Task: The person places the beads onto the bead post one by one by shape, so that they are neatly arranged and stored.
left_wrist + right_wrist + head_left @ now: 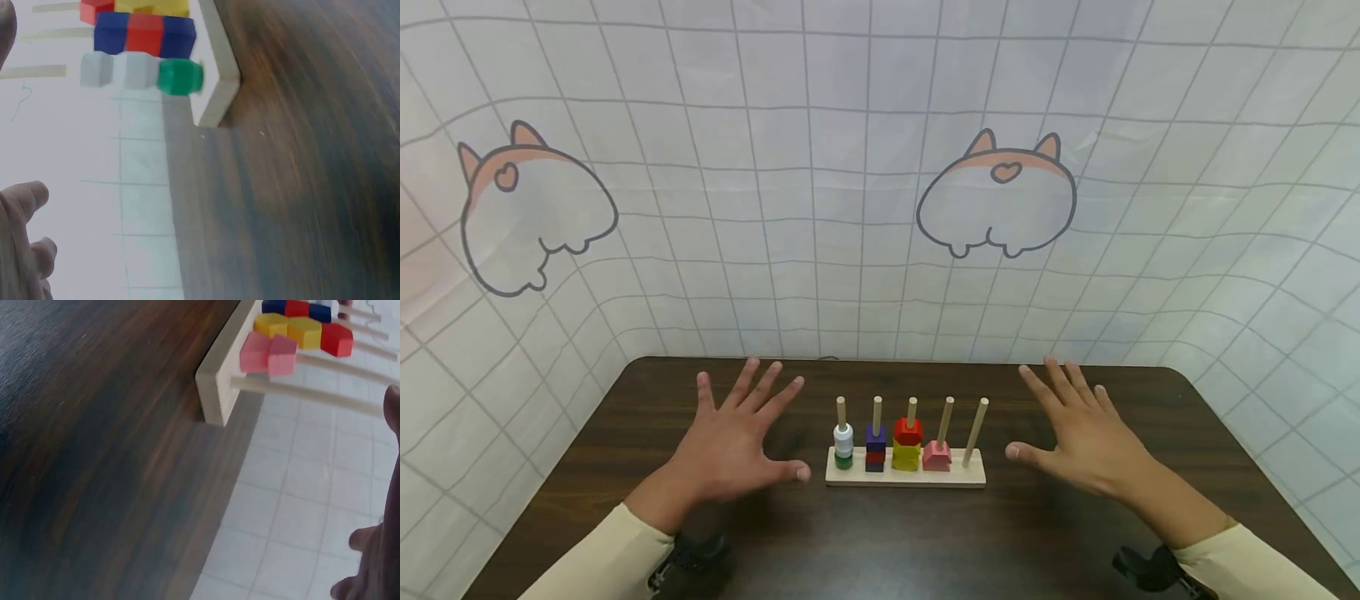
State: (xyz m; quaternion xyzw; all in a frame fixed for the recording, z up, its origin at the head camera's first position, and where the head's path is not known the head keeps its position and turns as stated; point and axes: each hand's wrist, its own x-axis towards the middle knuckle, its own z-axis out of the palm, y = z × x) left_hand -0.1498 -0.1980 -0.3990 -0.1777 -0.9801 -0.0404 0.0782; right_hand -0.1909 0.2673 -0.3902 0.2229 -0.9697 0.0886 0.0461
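Note:
A pale wooden peg stacker (pixel 906 478) stands upright between my hands, with several pegs in a row. From the left, white beads (pixel 843 437) sit over a green bead (pixel 844 462). Beside them, dark blue blocks (pixel 112 32) have a red block (pixel 144 32) between them. A red bead (pixel 908 431) tops yellow beads (pixel 906 457), then come pink blocks (pixel 936 457); the rightmost peg (pixel 975 433) is bare. My left hand (pixel 730 446) is spread to the left of the stacker, holding nothing. Opposite it, my right hand (pixel 1086 442) spreads its fingers, also holding nothing and apart from the stacker.
The dark wood-grain table (pixel 880 542) spreads under both hands. Behind it and at its sides hangs a white grid-patterned cloth (pixel 820 208) with cartoon animal drawings. Dark wrist straps (pixel 696 552) show near both pale sleeves (pixel 602 554).

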